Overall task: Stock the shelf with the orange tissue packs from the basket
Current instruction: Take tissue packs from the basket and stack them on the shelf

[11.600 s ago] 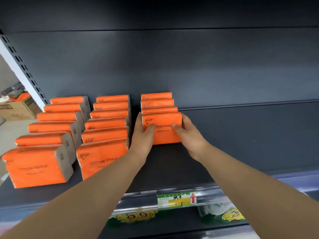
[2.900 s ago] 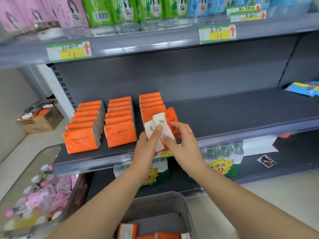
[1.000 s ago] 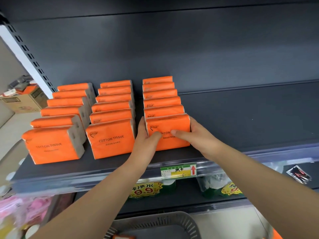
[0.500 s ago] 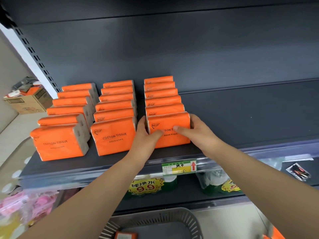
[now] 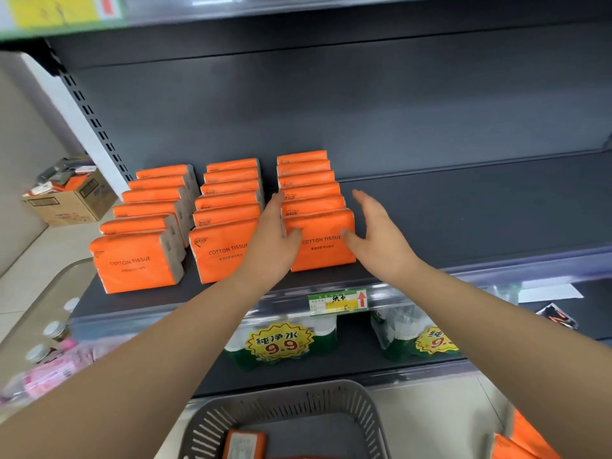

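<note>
The dark grey shelf (image 5: pixel 463 210) carries eighteen orange tissue packs, all upright, in three rows of six that run from near its front edge to its back wall. All three rows stand on its left half. The front pack of the left row (image 5: pixel 132 260), the front pack of the middle row (image 5: pixel 222 250) and the front pack of the right row (image 5: pixel 321 241) each read "COTTON TISSUE" in dark print, with a small heart-shaped logo at the upper left and a line too small to read beneath.

Below the shelf's front edge, a grey slotted basket (image 5: pixel 284 390) holds one more orange pack (image 5: pixel 245 443) lying flat, only partly in view. Another orange pack (image 5: pixel 516 438) shows at the lower right corner of the view.

The left hand (image 5: pixel 275 240) lies along the left side of the right row's front pack, fingers straight and thumb on the pack's face. The right hand (image 5: pixel 381 233) is spread just off that pack's right side, fingers straight and apart from it, its thumb tip at the face; it grips nothing.

On the lower shelf stand two bundles of green bottles, each with a yellow starburst sticker (image 5: pixel 281 341) reading "纯净水 9.9"; the second sticker (image 5: pixel 433 341) is half hidden by the right arm.

A cardboard box (image 5: pixel 69 200) sits on the floor to the left.

One green-and-yellow price tag (image 5: pixel 337 301) on the shelf's front edge reads "纸巾" beside a red up arrow.
</note>
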Available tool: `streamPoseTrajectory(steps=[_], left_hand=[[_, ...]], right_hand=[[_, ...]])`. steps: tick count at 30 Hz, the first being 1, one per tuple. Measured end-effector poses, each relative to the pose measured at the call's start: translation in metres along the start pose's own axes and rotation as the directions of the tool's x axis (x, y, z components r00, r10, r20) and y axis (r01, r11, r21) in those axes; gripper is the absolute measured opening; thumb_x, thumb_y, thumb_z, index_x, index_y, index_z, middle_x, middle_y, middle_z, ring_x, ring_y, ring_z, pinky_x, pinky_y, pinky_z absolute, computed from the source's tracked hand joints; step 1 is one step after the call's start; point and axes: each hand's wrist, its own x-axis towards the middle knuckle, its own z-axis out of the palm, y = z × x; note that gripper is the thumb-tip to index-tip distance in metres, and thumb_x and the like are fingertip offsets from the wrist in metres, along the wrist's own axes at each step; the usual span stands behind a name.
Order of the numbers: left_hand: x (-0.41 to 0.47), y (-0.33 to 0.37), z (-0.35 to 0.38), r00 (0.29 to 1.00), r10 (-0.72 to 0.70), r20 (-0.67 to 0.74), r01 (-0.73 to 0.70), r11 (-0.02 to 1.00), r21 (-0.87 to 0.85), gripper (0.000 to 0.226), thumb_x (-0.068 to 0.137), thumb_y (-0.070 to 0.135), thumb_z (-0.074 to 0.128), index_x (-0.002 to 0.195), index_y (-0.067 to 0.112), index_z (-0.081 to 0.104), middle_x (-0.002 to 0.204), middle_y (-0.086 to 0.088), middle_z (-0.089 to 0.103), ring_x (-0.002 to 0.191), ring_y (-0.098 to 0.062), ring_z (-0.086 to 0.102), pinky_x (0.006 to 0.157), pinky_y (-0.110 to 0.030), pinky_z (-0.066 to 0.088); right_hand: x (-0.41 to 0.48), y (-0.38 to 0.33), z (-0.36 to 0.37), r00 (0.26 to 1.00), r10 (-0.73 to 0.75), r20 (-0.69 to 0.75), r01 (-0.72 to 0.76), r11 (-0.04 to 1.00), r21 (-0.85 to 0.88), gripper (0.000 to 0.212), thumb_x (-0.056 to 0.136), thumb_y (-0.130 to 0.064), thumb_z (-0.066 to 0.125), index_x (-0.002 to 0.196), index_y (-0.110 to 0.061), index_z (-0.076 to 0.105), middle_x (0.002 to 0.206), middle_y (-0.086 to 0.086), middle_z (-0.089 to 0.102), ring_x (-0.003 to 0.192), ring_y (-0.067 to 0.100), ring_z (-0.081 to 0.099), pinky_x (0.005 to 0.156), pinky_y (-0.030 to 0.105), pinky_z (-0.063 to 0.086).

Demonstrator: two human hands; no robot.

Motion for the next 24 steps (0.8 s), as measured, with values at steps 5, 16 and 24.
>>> streamPoseTrajectory(steps=[5, 16, 24], left_hand=[[-0.027, 0.012, -0.011, 0.991, 0.085, 0.103, -0.111, 0.954, 0.277, 0.069, 0.094, 0.009, 0.050, 0.154, 0.012, 0.016, 0.161, -0.006, 0.014, 0.149, -0.018, 0.009, 0.121, -0.030, 0.011], [-0.097, 0.022, -0.031, 0.972, 0.157, 0.174, -0.231, 0.764, 0.602, 0.074, 0.090, 0.018, 0.052, 0.154, 0.013, 0.014, 0.162, -0.012, 0.007, 0.150, -0.025, 0.002, 0.121, -0.042, 0.005], [-0.158, -0.004, -0.037, 0.981, 0.106, 0.163, -0.192, 0.664, 0.723, 0.076, 0.092, 0.033, 0.051, 0.154, 0.012, 0.013, 0.162, -0.012, 0.007, 0.149, -0.026, 0.001, 0.120, -0.041, 0.001]], right_hand=[[-0.024, -0.018, -0.002, 0.995, -0.098, 0.031, 0.103, 0.964, -0.245, 0.069, 0.093, -0.023, 0.056, 0.151, -0.020, 0.018, 0.159, 0.003, 0.011, 0.147, 0.017, 0.001, 0.120, 0.040, 0.010], [-0.090, -0.044, 0.012, 0.983, -0.122, 0.135, 0.178, 0.802, -0.570, 0.075, 0.090, -0.032, 0.054, 0.151, -0.017, 0.012, 0.159, 0.007, 0.003, 0.147, 0.024, -0.003, 0.117, 0.045, 0.002], [-0.138, -0.056, 0.038, 0.965, -0.090, 0.248, 0.226, 0.766, -0.602, 0.076, 0.092, -0.036, 0.051, 0.152, -0.019, 0.007, 0.160, 0.006, -0.004, 0.147, 0.023, -0.008, 0.117, 0.042, -0.003]])
